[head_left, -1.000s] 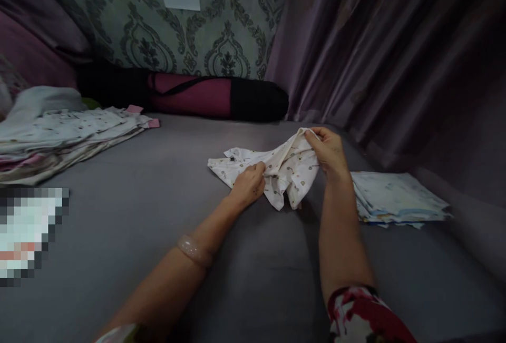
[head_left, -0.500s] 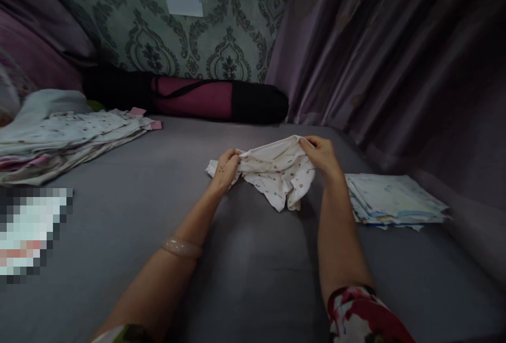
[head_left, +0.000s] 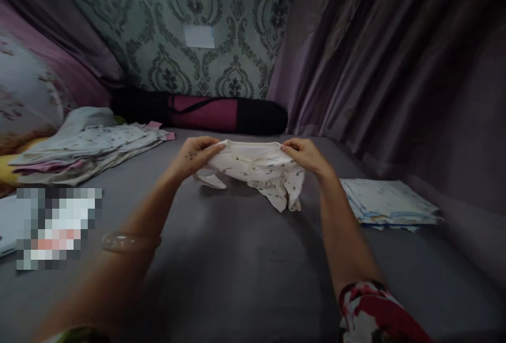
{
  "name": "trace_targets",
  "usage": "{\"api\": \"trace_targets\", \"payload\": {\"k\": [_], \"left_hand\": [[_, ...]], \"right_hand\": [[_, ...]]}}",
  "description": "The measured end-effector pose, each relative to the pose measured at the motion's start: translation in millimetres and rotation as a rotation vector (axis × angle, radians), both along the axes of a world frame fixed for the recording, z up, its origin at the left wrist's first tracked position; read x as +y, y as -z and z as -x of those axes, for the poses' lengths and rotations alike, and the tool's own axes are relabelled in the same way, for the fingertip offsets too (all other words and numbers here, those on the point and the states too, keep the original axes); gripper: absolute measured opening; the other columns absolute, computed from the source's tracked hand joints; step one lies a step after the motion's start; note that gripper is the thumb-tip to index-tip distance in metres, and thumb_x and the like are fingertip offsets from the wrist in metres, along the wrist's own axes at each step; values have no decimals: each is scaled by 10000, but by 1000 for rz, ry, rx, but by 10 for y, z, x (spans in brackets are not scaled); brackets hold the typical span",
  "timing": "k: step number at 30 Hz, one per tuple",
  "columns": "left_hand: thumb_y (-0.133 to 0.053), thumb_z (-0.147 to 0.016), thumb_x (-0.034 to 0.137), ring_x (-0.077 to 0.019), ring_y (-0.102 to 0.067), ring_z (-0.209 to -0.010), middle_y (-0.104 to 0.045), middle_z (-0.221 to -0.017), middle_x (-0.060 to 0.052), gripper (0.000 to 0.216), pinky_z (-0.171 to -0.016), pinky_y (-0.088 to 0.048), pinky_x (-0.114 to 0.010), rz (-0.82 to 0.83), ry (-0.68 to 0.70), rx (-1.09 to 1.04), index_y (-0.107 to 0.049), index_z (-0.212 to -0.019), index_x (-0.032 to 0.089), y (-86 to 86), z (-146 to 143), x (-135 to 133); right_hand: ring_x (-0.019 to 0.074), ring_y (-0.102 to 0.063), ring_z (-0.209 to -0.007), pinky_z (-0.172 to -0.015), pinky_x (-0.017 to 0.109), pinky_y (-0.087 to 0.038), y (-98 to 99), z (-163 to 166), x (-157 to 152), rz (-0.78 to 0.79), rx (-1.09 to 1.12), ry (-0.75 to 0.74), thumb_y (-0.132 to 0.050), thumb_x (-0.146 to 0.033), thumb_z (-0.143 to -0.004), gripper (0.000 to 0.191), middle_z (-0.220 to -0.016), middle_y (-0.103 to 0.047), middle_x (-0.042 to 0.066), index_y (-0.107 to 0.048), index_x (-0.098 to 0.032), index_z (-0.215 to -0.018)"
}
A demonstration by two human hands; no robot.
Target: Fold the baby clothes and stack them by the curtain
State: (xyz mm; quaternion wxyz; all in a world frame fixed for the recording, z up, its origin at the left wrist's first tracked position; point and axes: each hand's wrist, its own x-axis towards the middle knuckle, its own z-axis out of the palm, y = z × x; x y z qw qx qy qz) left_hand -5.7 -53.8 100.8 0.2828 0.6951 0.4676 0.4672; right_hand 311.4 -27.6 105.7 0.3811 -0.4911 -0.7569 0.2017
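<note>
The left hand (head_left: pixel 201 154) is pinching one end of the edge of a small white printed garment (head_left: pixel 259 166), thumb closed against fingers; the right hand (head_left: pixel 303 153) is gripping the other end likewise. The garment is hanging between them above the grey sheet (head_left: pixel 237 264). As far as can be judged, only the top edge is lying straight; the body below is drooping in loose, unflattened folds. A neat stack of pale cloths (head_left: pixel 391 199) is sitting at right, seemingly finished, while a looser pile of clothes (head_left: pixel 108 140) is spreading at left, its state being unclear.
</note>
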Motion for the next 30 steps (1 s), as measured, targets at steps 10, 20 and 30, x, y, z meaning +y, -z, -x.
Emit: {"api": "trace_targets", "payload": {"k": [10,20,30], "left_hand": [[-634,-833,441,-95,-532,-687,-642,-774,4,338,-602,-407,-205,-193,-155,133,-725,-983,153,-983,496,-715],[-627,-797,469,-110,-484,-581,-554,-613,15,293,-508,-367,-216,-325,-245,131,-717,-821,191,-972,517,-276],[-667,-745,416,-160,-572,-722,-635,-681,-18,248,-609,-432,-229,-333,-152,211,-715,-770,174,-901,355,-2]], "right_hand": [[128,-567,-646,-551,242,-417,-998,225,-650,34,61,-165,-685,-516,-792,347,-740,-663,9,-729,-190,-903],[172,-610,-711,-565,259,-457,-1177,353,-401,-68,61,-161,-742,-495,-746,301,-696,-663,7,-730,-207,-835],[153,-586,-680,-592,267,-456,-1033,345,-163,-156,194,-76,-755,-448,-722,260,-692,-657,-1,-719,-198,-783]]}}
